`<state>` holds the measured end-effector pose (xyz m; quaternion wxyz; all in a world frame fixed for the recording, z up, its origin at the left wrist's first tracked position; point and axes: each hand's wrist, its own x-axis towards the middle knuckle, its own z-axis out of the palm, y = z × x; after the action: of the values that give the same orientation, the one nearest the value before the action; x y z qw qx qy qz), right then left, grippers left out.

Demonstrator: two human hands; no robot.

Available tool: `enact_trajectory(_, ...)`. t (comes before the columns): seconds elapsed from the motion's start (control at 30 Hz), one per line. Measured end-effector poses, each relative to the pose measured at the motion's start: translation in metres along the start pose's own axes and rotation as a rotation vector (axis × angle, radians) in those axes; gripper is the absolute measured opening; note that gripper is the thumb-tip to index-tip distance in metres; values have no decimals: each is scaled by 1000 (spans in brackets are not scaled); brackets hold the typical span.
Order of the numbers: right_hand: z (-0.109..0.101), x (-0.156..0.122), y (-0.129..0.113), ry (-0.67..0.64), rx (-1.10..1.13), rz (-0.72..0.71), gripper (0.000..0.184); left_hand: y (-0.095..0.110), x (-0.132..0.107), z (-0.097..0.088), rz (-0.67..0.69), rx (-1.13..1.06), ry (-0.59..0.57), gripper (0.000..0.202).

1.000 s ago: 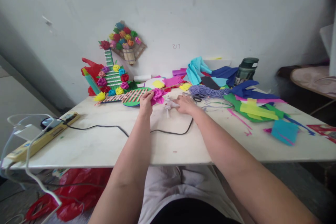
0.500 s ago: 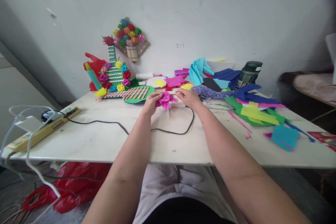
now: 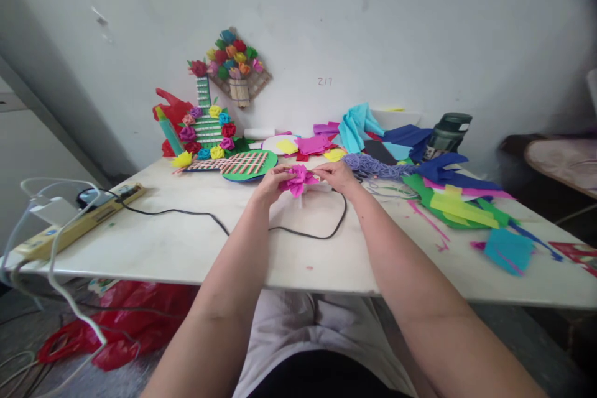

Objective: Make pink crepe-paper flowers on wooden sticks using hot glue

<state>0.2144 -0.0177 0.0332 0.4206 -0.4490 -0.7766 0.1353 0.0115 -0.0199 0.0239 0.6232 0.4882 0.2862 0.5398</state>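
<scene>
Worktop [image 3: 177, 245], toward far edge | left hand [image 3: 274, 184] pinches magenta paper flower [image 3: 299, 180] | right hand [image 3: 337, 176], lifted to flower, fingers bunched, hold unclear | work now two-handed

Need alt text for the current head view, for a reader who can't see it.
A pink paper flower is held in the left hand over a white table, with the right hand at its edge. A flower-trimmed green craft piece stands behind to the left; purple yarn and coloured paper lie to the right.
</scene>
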Motion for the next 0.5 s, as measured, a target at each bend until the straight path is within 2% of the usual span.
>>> enact_trajectory(0.5,-3,0,12,18,85,53,20,1,0,-3,30,-53,54,27)
